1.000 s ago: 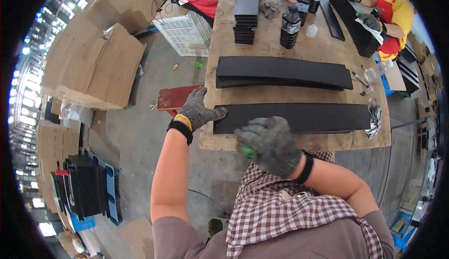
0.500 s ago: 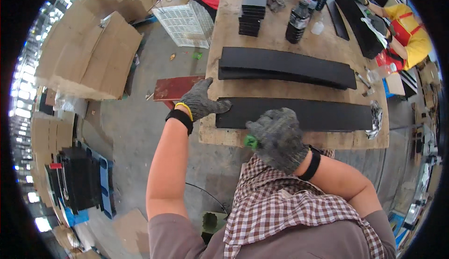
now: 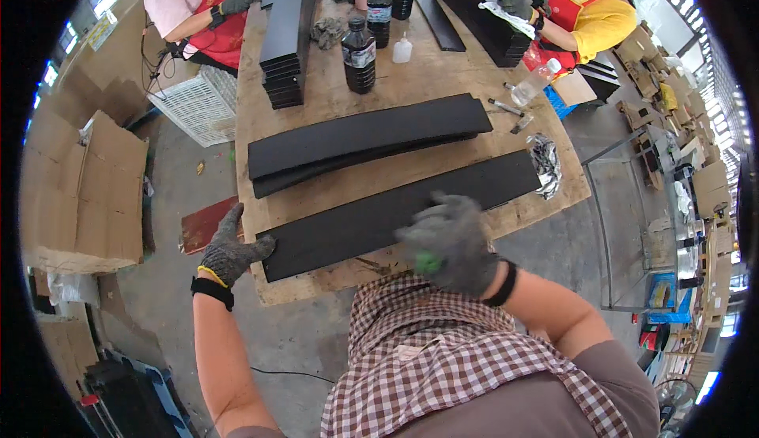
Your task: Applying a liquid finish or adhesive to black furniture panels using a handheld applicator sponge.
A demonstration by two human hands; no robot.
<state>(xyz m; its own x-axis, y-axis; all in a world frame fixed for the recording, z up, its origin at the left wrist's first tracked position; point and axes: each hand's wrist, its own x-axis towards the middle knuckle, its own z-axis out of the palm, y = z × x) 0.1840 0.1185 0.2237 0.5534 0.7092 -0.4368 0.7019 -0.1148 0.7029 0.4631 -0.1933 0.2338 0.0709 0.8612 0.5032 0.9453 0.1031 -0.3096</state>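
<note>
A long black strip (image 3: 395, 210) lies along the near edge of the wooden table (image 3: 411, 82). My left hand (image 3: 229, 252), in a grey knit glove, rests with its fingers spread on the strip's left end. My right hand (image 3: 451, 240), also gloved and blurred, hovers over the middle of the strip. It is closed around a small green object (image 3: 428, 262), and I cannot make out what that object is. Just behind the strip lies a low stack of similar black strips (image 3: 364, 141).
Dark bottles (image 3: 360, 54), a small white squeeze bottle (image 3: 402, 49) and a pile of short black pieces (image 3: 285, 35) stand farther back. Crumpled foil (image 3: 545, 161) lies at the right end. Two co-workers (image 3: 198, 3) (image 3: 577, 11) work at the far side. Cardboard boxes (image 3: 79, 193) stand left.
My right hand has moved to the right along the near strip, from near its left part to its middle. My left hand stays on the strip's left end. The view has tilted up.
</note>
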